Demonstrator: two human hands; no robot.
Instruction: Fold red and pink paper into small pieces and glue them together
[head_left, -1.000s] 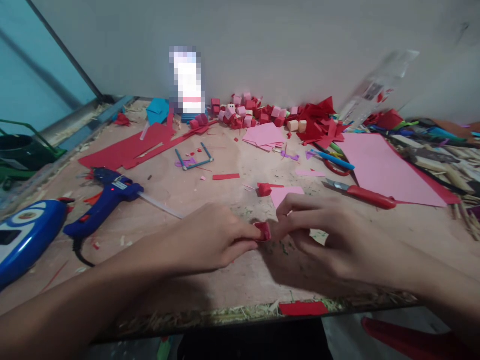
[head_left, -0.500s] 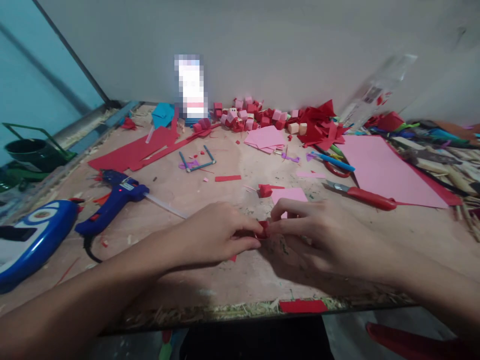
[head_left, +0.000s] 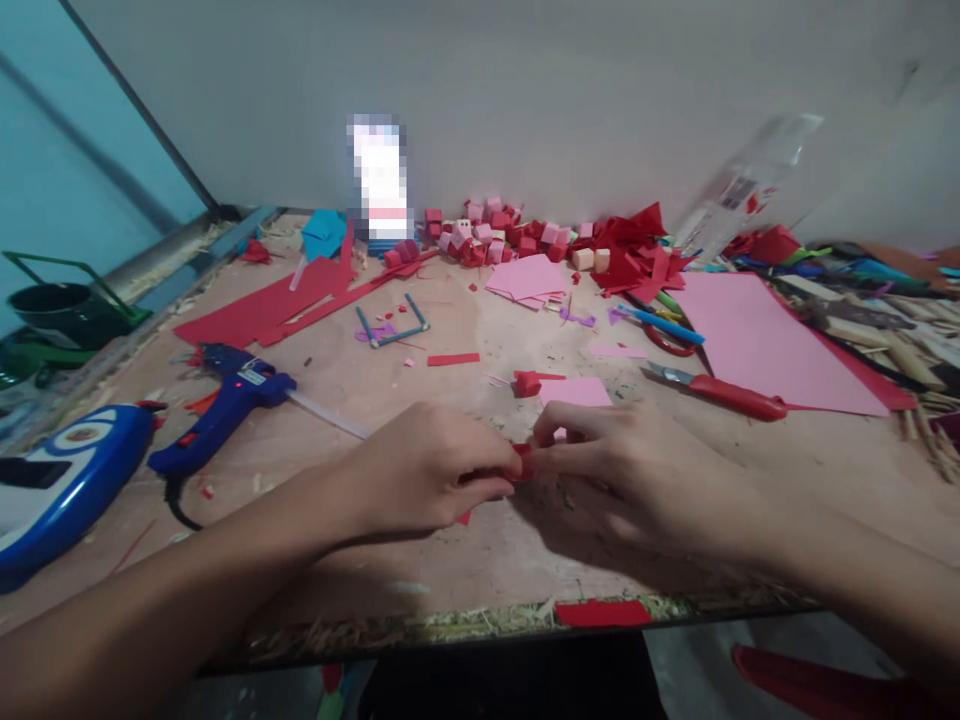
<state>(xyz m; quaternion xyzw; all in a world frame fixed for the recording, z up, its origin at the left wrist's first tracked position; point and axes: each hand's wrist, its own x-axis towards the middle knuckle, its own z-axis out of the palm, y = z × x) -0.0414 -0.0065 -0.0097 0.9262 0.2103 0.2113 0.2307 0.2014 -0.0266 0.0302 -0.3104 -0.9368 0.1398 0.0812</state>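
Observation:
Between both hands is a small folded piece of red paper (head_left: 523,461), held just above the board. My left hand (head_left: 442,465) pinches its left side between thumb and forefinger. From the other side, the fingertips of my right hand (head_left: 622,470) close on it, covering much of the piece. Just beyond the fingers sits a small red paper cube (head_left: 527,384), beside a pink paper square (head_left: 576,393) partly hidden by my right hand. A red paper strip (head_left: 453,359) lies farther off to the left.
A blue glue gun (head_left: 236,390) with its cord lies left, near a blue-and-white case (head_left: 82,480). Red-handled cutter (head_left: 720,390), pink sheet (head_left: 780,340) and blue pen (head_left: 664,324) are to the right. Paper cubes (head_left: 487,235), a lit phone (head_left: 381,180) and a leaning bottle (head_left: 750,190) line the back.
Both hands keep their grip on the red paper with only a slight shift of the fingers. The whole view has moved a little.

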